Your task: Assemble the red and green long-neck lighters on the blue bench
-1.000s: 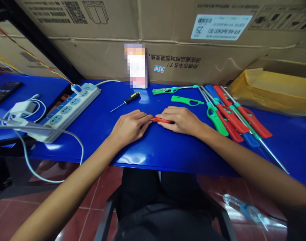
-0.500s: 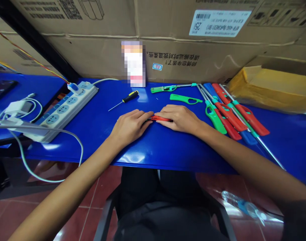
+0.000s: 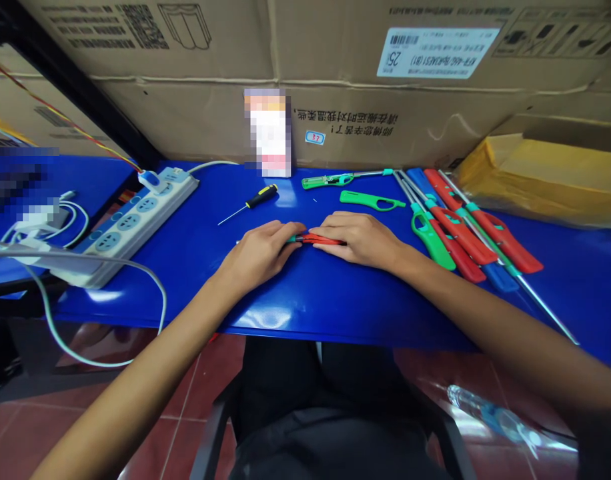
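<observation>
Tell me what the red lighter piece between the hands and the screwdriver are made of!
The red lighter piece looks like glossy plastic: it has a bright, even colour and a shine along its edge, though much of it is hidden. The screwdriver's handle looks like shiny black-and-yellow plastic, and its thin shaft looks like polished steel.

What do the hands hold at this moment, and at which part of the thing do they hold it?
A long red lighter: the right hand holds its red handle, the left hand its green neck, where the metal tube starts.
</observation>
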The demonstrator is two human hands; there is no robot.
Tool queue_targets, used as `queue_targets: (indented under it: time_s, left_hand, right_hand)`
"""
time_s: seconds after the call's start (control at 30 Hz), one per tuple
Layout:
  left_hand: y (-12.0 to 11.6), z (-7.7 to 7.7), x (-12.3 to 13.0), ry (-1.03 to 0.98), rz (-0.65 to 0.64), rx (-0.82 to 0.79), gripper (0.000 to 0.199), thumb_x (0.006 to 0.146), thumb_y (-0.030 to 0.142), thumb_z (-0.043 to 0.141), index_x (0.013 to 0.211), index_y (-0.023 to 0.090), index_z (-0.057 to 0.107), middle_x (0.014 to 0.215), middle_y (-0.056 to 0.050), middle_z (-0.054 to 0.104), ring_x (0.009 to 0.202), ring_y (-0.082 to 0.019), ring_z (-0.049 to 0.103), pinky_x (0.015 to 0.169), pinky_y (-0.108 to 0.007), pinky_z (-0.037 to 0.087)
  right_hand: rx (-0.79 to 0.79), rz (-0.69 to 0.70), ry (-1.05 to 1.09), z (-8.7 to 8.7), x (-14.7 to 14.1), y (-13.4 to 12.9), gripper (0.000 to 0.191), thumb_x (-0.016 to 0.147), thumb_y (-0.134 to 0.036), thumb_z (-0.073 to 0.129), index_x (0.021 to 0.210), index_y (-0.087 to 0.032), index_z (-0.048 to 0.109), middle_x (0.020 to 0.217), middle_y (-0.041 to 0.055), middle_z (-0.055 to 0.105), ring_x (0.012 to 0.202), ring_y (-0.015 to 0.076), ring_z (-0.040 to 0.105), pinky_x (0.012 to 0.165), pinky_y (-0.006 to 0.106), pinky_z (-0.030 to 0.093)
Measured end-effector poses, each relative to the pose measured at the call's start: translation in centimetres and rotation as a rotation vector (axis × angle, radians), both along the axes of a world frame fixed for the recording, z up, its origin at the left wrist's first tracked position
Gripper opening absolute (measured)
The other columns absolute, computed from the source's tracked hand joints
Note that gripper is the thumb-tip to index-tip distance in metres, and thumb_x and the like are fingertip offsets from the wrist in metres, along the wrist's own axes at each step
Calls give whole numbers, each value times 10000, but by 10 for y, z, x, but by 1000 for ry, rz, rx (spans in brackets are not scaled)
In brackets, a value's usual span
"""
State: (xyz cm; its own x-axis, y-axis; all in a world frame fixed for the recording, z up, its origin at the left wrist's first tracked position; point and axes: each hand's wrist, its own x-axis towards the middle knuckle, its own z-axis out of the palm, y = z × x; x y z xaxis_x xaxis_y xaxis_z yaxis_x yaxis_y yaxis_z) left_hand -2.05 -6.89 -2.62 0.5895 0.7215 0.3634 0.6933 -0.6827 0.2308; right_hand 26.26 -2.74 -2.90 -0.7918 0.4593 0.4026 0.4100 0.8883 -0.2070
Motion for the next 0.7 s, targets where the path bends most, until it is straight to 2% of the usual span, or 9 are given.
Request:
queue_targets:
  time_s: [0.17, 0.3, 0.4, 0.53, 0.7]
  left_hand:
    - [4, -4, 0, -12, -17, -11, 324, 1156, 316, 616, 1452, 218, 702, 1139, -101, 812, 989, -231, 800, 909, -341, 653]
    - [5, -4, 2, -63, -38, 0, 293, 1146, 275, 621, 1419, 202, 700, 1229, -114, 814, 1083, -246, 798, 972, -369, 653]
    - [3, 2, 3, -68, -21, -10, 291, 1130, 294, 644, 1389, 178, 708, 1257, -125, 815, 1116, -271, 789, 990, -406, 653]
    - [-1, 13, 1, 13, 64, -24, 292, 1099, 337, 647, 1310, 164, 752, 1205, -131, 824, 1092, -314, 775, 973, -463, 651]
    - [0, 14, -3, 28, 53, -82, 255, 1109, 263, 577, 1260, 203, 774, 1104, -93, 813, 1015, -273, 784, 885, -397, 641]
  right_hand:
    - [47, -19, -24, 0, -2, -3, 306, 1170, -334, 603, 1306, -186, 834, 1186, 118, 848, 1078, 282, 775, 947, 423, 640]
    - [70, -42, -19, -1, -3, -5, 286, 1164, -334, 621, 1295, -196, 835, 1163, 111, 837, 1052, 267, 766, 931, 407, 638]
    - [85, -42, -22, -1, -3, -6, 312, 1176, -350, 598, 1336, -206, 824, 1157, 109, 831, 1047, 266, 760, 912, 407, 641]
    - [101, -60, -16, -2, -4, -7, 320, 1185, -365, 588, 1329, -210, 828, 1138, 102, 834, 1030, 259, 760, 884, 399, 648]
    - [102, -84, -17, -3, -5, -8, 311, 1176, -348, 610, 1339, -201, 830, 1164, 110, 841, 1044, 267, 765, 905, 414, 657]
